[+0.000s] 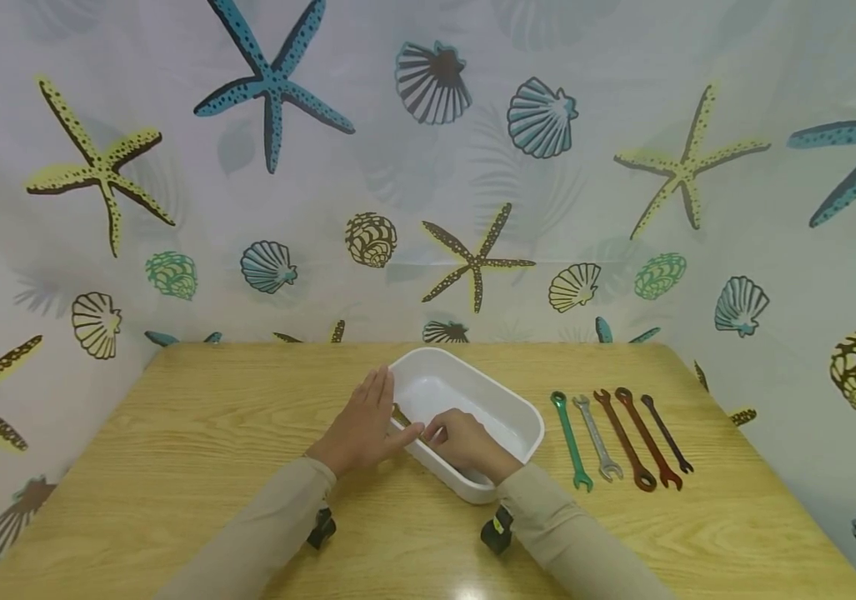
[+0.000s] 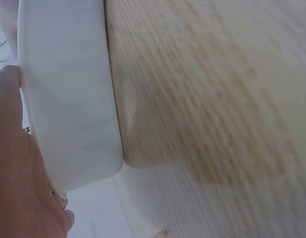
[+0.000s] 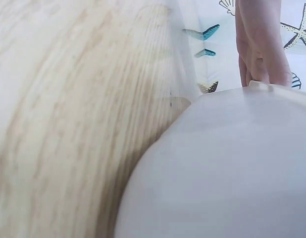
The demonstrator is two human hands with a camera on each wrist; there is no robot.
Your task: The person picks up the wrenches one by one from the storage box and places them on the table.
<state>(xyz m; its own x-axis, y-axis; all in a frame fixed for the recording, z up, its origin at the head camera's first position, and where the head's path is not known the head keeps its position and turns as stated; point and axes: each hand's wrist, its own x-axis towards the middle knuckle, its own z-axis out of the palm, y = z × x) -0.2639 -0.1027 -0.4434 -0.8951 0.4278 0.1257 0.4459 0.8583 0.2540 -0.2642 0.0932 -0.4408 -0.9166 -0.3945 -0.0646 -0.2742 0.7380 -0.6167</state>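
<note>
A white rectangular tub [image 1: 513,402] stands at an angle on the table. My right hand [image 1: 465,442] reaches over its near side, with thumb and fingertips pinching a gold-coloured wrench [image 1: 398,413]. This wrench lies along the tub's left inner wall, partly hidden by both hands. My left hand [image 1: 363,421] is spread with straight fingers over the left rim, its thumb pointing toward the right fingertips. In the left wrist view, the left hand [image 2: 17,163] lies along the tub's rim, beside its smooth outer wall [image 2: 71,99].
Right of the tub several wrenches lie in a row: a green wrench [image 1: 571,440], a silver wrench [image 1: 598,437], two reddish-brown ones and a small dark wrench [image 1: 668,433]. The wooden table [image 1: 232,417] meets a patterned curtain [image 1: 367,167] at the back.
</note>
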